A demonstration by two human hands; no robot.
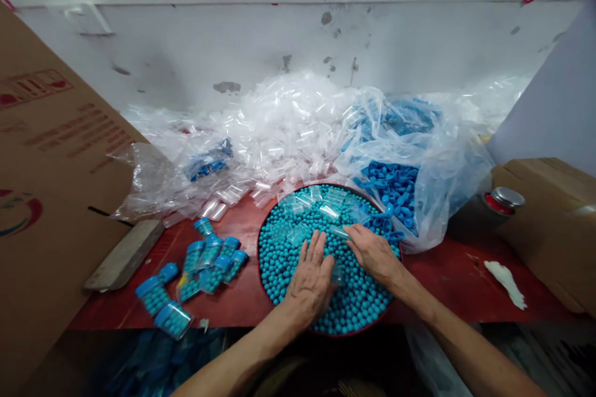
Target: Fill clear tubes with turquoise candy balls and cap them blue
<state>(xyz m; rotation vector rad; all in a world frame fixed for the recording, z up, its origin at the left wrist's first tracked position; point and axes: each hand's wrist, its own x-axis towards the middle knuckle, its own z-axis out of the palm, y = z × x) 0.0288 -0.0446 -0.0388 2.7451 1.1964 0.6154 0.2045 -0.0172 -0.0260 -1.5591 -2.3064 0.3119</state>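
Note:
A round red-rimmed tray [259,248] is filled with turquoise beads [354,307]. Several clear plastic tubes [330,212] lie on top of them. My left hand [311,282] is low over the beads, back up, three fingers stretched forward. At its thumb side a clear tube [337,273] shows in part, apparently held by the bent index finger and the hidden thumb. My right hand [375,255] pinches another clear tube [339,233] by its right end, just above the beads. A few blue caps [384,221] rest at the tray's right edge.
Bead-filled, blue-capped tubes [209,257] lie on the red table [242,304] at left, near a grey bar [125,255]. Behind is a heap of clear tubes [298,130]. A plastic bag holds blue caps [393,189]. Cardboard boxes [60,155] flank both sides; a metal-lidded jar [505,199] stands right.

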